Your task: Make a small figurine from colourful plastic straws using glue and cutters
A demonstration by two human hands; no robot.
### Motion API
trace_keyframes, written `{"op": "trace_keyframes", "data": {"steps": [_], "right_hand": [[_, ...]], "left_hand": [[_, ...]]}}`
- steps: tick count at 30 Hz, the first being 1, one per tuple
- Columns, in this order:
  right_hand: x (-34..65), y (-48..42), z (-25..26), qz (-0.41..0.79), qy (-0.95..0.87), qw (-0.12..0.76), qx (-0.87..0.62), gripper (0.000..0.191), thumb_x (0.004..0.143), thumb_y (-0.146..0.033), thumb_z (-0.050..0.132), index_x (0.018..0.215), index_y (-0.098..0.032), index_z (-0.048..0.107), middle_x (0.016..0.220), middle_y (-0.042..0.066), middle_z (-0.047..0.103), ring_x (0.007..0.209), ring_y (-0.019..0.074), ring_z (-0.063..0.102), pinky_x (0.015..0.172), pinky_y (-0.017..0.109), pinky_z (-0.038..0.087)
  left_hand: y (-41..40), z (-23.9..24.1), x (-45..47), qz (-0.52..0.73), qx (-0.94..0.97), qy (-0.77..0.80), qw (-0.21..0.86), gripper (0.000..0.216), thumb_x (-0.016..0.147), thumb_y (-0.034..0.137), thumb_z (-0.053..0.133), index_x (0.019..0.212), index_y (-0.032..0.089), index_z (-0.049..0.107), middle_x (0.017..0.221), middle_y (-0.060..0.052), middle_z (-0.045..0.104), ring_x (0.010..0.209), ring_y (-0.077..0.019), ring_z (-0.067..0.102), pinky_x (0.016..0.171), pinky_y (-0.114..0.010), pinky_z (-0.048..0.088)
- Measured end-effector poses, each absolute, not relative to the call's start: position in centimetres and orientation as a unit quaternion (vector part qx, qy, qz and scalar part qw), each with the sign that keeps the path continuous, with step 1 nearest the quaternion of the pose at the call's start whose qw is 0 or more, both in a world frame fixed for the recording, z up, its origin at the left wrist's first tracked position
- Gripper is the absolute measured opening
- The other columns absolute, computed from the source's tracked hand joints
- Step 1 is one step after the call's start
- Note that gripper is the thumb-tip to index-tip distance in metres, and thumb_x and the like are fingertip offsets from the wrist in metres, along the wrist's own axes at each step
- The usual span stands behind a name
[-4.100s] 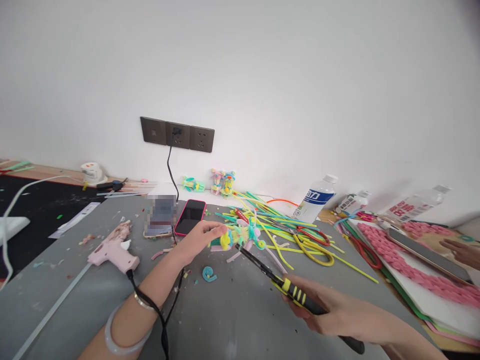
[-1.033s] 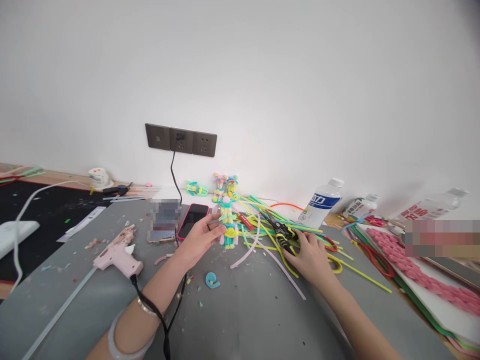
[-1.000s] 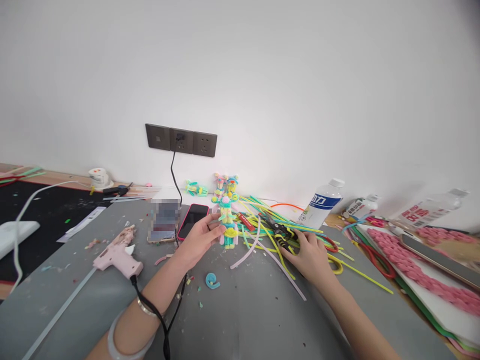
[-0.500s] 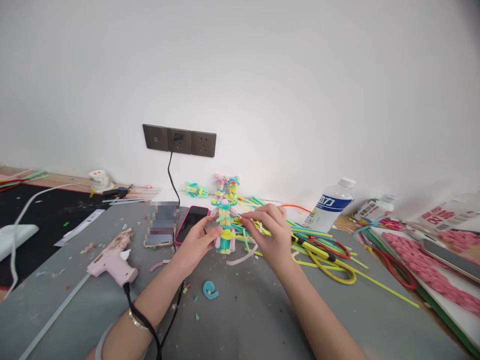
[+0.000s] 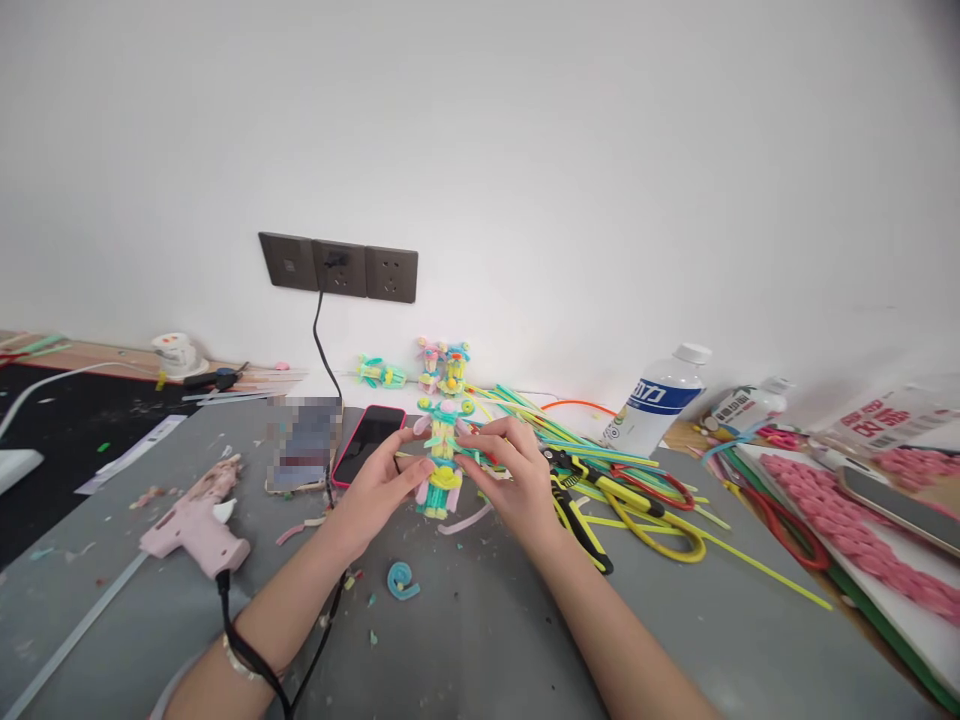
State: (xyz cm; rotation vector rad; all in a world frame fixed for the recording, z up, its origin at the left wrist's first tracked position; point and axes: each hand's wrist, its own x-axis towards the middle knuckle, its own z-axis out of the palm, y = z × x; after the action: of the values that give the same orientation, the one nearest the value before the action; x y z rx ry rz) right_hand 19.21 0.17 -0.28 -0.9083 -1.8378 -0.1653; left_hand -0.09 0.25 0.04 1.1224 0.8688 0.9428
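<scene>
A small pipe-cleaner figure point(image 5: 442, 478) in teal, yellow and pink stands upright above the grey table, between both hands. My left hand point(image 5: 386, 485) is closed on its left side, with thumb and fingers gripping the body. On the other side, the fingers of my right hand point(image 5: 514, 475) pinch the figure near its upper body. The fingertips partly hide what they pinch there. Just below hangs or lies a pale pink pipe-cleaner strip point(image 5: 465, 520); its upper end is hidden. A blue coiled pipe cleaner point(image 5: 403, 581) rests on the table under the hands.
A pink glue gun point(image 5: 196, 535) with a black cable lies left, near two phones point(image 5: 371, 440). Finished figures point(image 5: 442, 366) stand by the wall. Loose pipe cleaners point(image 5: 517, 405), yellow-handled pliers point(image 5: 581, 525) and a white bottle point(image 5: 660, 400) are on the right.
My right hand has moved in to the left and now touches the figure's side. The pliers behind it show more. The whole view has shifted slightly.
</scene>
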Motion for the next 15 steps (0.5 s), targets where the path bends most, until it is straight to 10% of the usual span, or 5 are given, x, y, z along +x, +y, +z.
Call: {"op": "trace_keyframes", "data": {"steps": [15], "right_hand": [[18.90, -0.16, -0.25, -0.088, -0.744, 0.536, -0.388, 0.005, 0.091, -0.019, 0.067, 0.091, -0.024, 0.068, 0.080, 0.002, 0.065, 0.076, 0.0185, 0.064, 0.072, 0.036, 0.041]], "left_hand": [[0.18, -0.01, -0.19, 0.407, 0.511, 0.372, 0.660, 0.063, 0.078, 0.054, 0.074, 0.126, 0.019, 0.054, 0.065, 0.004, 0.051, 0.067, -0.0145, 0.049, 0.062, -0.024, 0.036]]}}
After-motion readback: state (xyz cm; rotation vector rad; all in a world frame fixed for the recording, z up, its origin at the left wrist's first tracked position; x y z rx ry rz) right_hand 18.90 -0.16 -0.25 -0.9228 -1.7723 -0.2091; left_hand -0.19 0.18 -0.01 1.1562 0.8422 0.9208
